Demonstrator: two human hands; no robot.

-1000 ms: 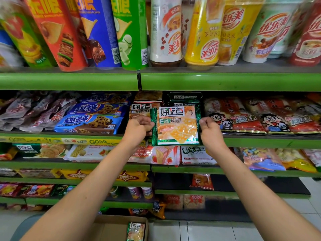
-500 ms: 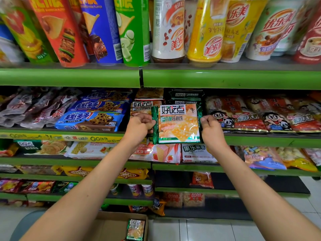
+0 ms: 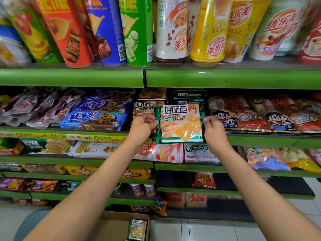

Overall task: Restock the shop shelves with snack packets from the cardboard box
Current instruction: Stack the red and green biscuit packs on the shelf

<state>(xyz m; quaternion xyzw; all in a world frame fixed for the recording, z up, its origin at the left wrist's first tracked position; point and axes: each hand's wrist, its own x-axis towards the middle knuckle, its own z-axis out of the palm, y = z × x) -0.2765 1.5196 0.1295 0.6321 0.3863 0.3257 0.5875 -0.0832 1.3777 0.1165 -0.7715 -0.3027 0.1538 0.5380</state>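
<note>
- Holding one green snack packet (image 3: 180, 123) upright by its two side edges, a person faces a green shop shelf (image 3: 271, 140); the packet sits near the centre of the view, its printed front toward the camera.
- The left hand (image 3: 143, 126) pinches the packet's edge at 9 o'clock, fingers curled round the crimped seam.
- The right hand (image 3: 214, 128) pinches the opposite edge at 3 o'clock in the same curled way, so both grips are narrow and closed on the packet.
- Compared with a second ago, the packet stands slightly higher against the shelf front and seems a little closer to the stacked matching packets (image 3: 188, 98) at 12 o'clock behind it; both hands have kept the same hold.
- Judged from that small rise, the packet is being lined up to slide in front of or onto that stack, and placing is nearly done but not released.
- The packet's lower edge overlaps the shelf lip; whether it rests on the shelf cannot be told.
- At 6 o'clock on the floor, the cardboard box (image 3: 111, 226) stands open with another packet (image 3: 138, 229) of the same kind inside, so restocking is likely unfinished.
</note>
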